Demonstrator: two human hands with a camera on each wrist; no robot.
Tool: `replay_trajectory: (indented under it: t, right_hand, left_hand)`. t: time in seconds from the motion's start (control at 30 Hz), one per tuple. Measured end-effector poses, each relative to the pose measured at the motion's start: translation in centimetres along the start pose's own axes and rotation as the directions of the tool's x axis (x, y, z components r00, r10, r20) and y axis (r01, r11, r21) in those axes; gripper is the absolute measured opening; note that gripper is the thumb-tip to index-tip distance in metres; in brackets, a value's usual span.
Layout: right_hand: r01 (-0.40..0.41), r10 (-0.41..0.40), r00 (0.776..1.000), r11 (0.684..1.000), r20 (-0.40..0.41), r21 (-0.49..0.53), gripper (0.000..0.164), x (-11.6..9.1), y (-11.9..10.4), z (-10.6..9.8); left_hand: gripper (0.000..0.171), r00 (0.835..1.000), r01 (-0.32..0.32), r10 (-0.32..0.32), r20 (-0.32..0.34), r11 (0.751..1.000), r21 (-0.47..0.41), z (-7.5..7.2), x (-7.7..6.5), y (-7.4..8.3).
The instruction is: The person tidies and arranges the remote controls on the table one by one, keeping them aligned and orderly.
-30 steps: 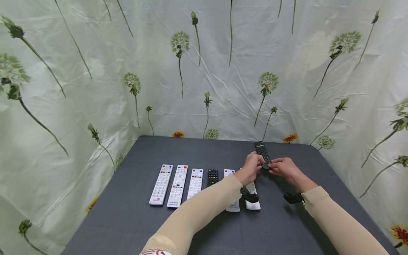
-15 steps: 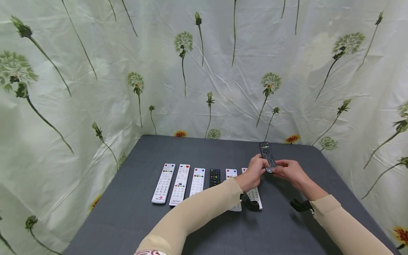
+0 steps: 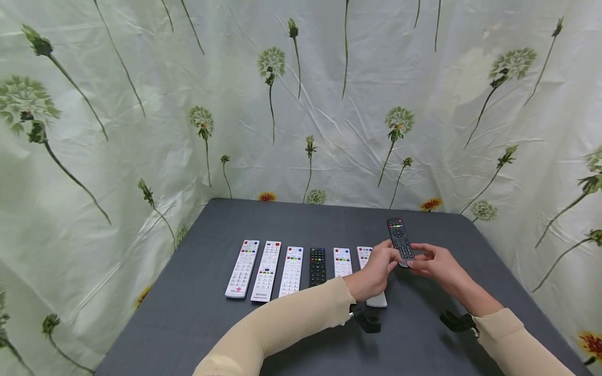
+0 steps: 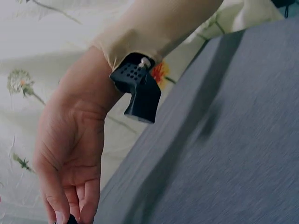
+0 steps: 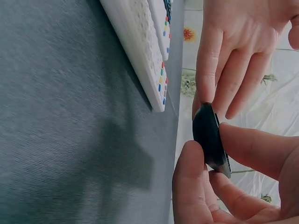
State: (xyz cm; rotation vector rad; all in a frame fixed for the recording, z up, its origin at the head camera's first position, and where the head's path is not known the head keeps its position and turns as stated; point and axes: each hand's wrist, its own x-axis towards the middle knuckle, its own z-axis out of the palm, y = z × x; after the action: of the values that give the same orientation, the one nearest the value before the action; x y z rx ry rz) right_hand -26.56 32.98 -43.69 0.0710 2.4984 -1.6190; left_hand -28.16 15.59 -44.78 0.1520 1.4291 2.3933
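A black remote control, its far end raised above the table, is held between both hands. My left hand grips its left side near the lower end. From the right, my right hand pinches the same end between thumb and fingers. Edge-on in the right wrist view, the remote control sits between the right hand's thumb and fingers, with the left hand touching its upper edge. In the left wrist view the right hand shows, with only a dark bit of the remote control.
Several remote controls lie in a row on the dark grey table: white ones such as the leftmost remote, plus one black remote. The left forearm covers parts of the row. A flower-printed cloth hangs behind the table.
Both hands have brought the black remote control nearer and somewhat to the right. The remotes in the row keep their places.
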Motion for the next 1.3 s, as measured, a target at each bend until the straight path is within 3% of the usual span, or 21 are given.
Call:
replay_trajectory:
  t: [0.43, 0.77, 1.3]
  right_hand:
    - [-0.041, 0.041, 0.999, 0.999, 0.013, 0.004, 0.074, -2.5, 2.7, 1.2]
    - [-0.101, 0.100, 0.995, 0.994, 0.017, 0.043, 0.073, -3.0, 4.0, 1.8]
    - [-0.082, 0.082, 0.997, 0.996, 0.001, -0.026, 0.068, -3.2, 4.5, 2.4]
  left_hand:
    - [0.080, 0.992, 0.060, -0.061, -0.110, 0.998, -0.019, 0.8, -3.2, -2.0]
    - [0.082, 0.982, 0.111, -0.109, -0.156, 0.994, 0.002, 1.1, -3.9, -2.7]
    - [0.081, 0.968, 0.187, -0.173, -0.184, 0.981, 0.060, 1.2, -4.3, -3.0]
